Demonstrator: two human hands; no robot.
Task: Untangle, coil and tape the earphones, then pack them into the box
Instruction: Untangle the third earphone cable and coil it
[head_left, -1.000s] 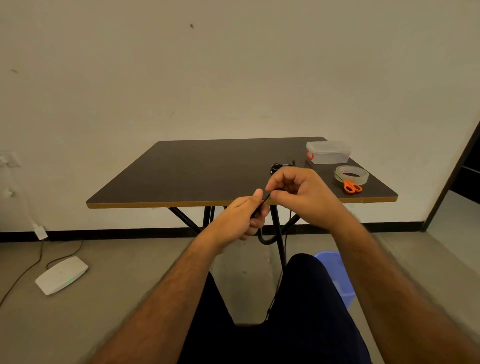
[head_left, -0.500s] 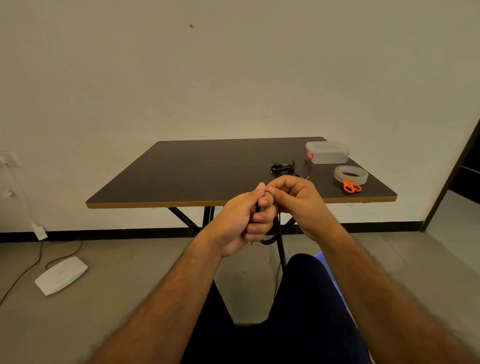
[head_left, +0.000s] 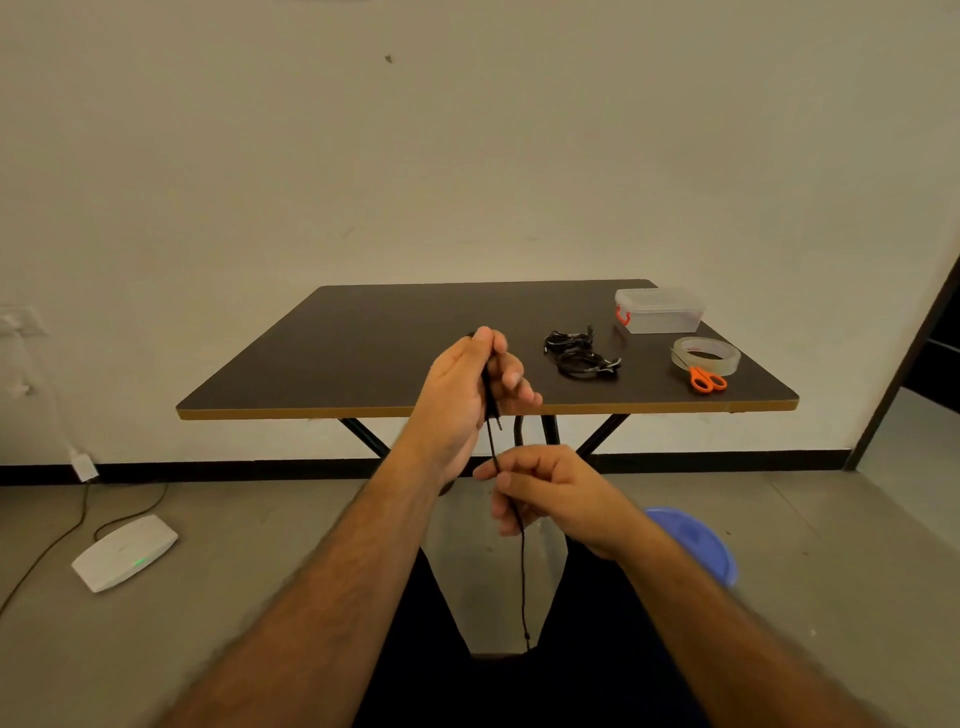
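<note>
My left hand (head_left: 457, 400) pinches the thin black earphone cable (head_left: 521, 551) near its plug, which points down. My right hand (head_left: 545, 493) grips the cable lower. The cable runs vertically, in front of the dark bench (head_left: 363, 353), down to my lap.

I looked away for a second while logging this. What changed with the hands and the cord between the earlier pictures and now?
The hands, bunched together before, have separated: the left hand rose, gripping the cord near its plug, while the right hand dropped, pinching the cord lower down so it runs straight between them. The box, tape, scissors and other earphones stayed put.
</note>
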